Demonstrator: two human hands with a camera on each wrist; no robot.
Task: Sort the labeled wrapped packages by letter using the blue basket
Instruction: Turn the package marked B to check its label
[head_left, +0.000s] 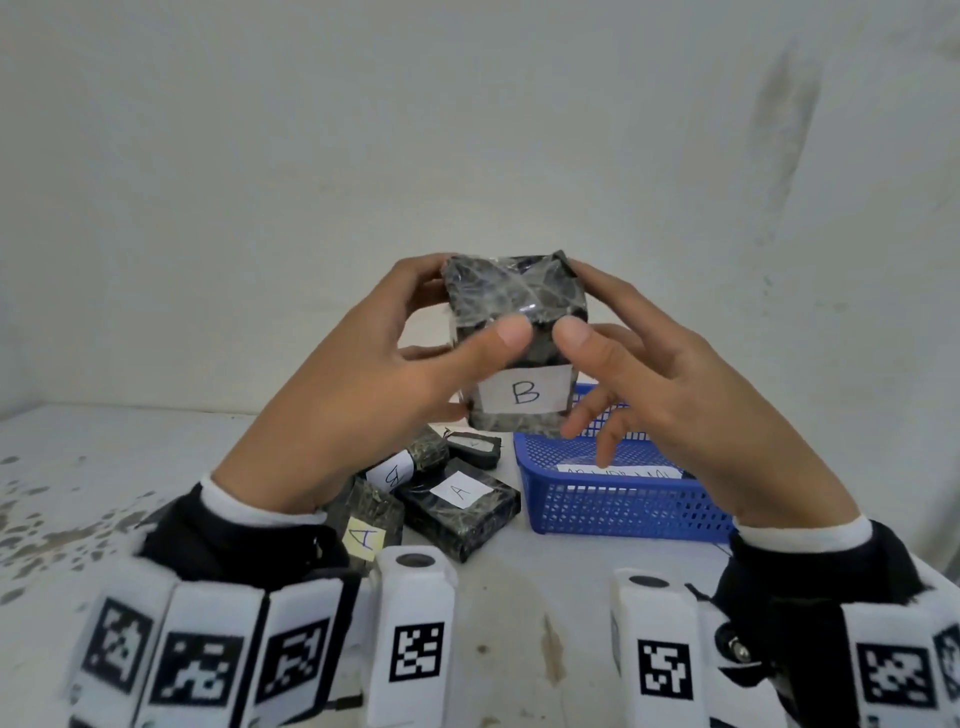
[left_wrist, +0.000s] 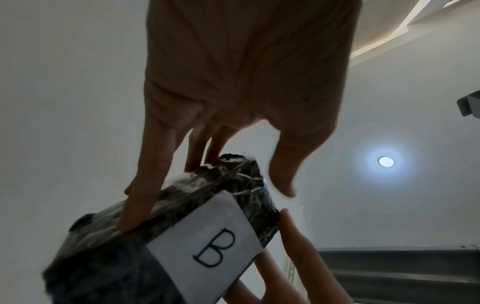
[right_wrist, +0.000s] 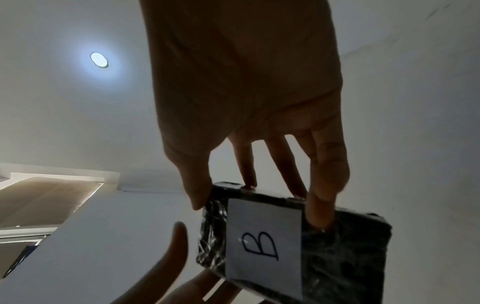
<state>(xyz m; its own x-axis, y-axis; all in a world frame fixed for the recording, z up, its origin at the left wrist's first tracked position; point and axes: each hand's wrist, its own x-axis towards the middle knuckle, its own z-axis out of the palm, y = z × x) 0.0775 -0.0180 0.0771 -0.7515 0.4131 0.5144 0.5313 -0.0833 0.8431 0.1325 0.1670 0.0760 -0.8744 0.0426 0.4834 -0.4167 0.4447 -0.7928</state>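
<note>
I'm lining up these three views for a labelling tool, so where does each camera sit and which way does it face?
Head: on the head, facing forward and down at the table and blue basket; shows the left hand and right hand holding the B package.
Left wrist: on the left wrist, facing up along the fingers toward the ceiling light.
Right wrist: on the right wrist, likewise facing up along that hand's fingers.
Shared: all three show the B label.

Dark plastic-wrapped package held up, white paper "B" label facing near.
Left hand fingertips gripping its far edges.
</note>
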